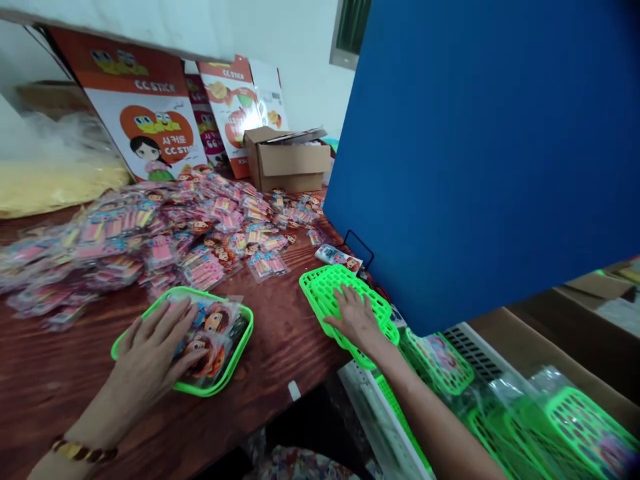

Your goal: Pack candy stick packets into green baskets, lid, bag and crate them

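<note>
Currently, left hand [150, 348]: lies palm down and wide open, fingers long and a little apart, over the left part of the filled basket [236, 363], thumb across the packets [215, 321] inside, without gripping anything
right hand [356, 320]: rests on the loose green baskets [320, 288], part open, fingers spread and slightly bent on the lattice, thumb held apart, without a closed grip
filled basket: sits at the near left of the dark wooden table [273, 323], holds the clear packets printed with cartoon faces
loose green baskets: lie stacked askew at the table's right edge, just beside a white printed item [339, 257]
heap of packs [165, 233]: spreads pink and yellow behind the filled basket
cardboard box [295, 163]: stands behind the heap, right of the printed cartons [160, 120]
blue panel [475, 147]: slants across the upper right
bagged green baskets [590, 420]: lie low at the right, below the panel
</note>
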The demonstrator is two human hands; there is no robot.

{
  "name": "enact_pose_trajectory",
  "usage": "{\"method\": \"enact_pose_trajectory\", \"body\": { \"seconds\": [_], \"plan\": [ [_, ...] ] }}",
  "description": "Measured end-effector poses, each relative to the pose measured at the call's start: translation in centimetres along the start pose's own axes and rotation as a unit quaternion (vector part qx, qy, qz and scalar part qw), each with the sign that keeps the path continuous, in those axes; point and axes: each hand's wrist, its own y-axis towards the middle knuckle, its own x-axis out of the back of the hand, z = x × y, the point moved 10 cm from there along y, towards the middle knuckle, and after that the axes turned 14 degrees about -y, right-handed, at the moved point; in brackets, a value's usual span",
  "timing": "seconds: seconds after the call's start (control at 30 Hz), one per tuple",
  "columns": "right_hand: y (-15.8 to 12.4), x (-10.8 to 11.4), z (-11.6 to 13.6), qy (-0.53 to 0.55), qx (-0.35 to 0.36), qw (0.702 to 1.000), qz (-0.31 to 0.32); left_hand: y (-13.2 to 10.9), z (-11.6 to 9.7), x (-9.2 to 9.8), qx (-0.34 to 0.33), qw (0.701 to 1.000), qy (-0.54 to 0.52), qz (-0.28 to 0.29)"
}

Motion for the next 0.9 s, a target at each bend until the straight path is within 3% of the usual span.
{"method": "enact_pose_trajectory", "body": {
  "seconds": [0.07, 0.13, 0.37, 0.5, 0.57, 0.67, 0.77, 0.83, 0.9],
  "plan": [
    [-1.3, -2.1, -1.8, -0.037, 0.01, 0.999, 0.013, 0.2, 0.1, -0.6, 0.003, 1.0, 0.008, 0.018],
    [-2.2, -2.9, -2.2, -0.055, 0.029, 0.998, -0.012, 0.3, 0.4, -0.9, 0.015, 0.999, 0.006, 0.027],
    [-2.9, -0.8, -1.3, -0.055, 0.037, 0.991, -0.115, 0.5, 1.0, -1.0, 0.046, 0.998, -0.025, 0.022],
    [-2.8, -0.4, -2.3, 0.025, 0.038, 0.99, -0.13, 0.9, 1.3, 0.7, 0.059, 0.993, -0.101, -0.002],
    [-2.4, -0.6, -3.4, 0.093, 0.033, 0.987, -0.13, 1.0, 2.8, 2.4, 0.103, 0.984, -0.142, -0.033],
    [-1.7, -0.2, -5.5, 0.202, 0.019, 0.968, -0.148, -0.3, 7.7, 4.5, 0.266, 0.935, -0.206, -0.113],
    [-1.9, 2.3, -7.0, 0.291, 0.016, 0.938, -0.187, -3.2, 12.0, 3.5, 0.426, 0.834, -0.315, -0.154],
    [-2.7, 4.9, -7.6, 0.34, 0.014, 0.915, -0.216, -4.5, 12.7, 1.8, 0.467, 0.783, -0.384, -0.142],
    [-3.6, 7.5, -8.3, 0.386, -0.007, 0.89, -0.242, -5.3, 12.7, 0.8, 0.483, 0.76, -0.408, -0.151]
  ]
}}
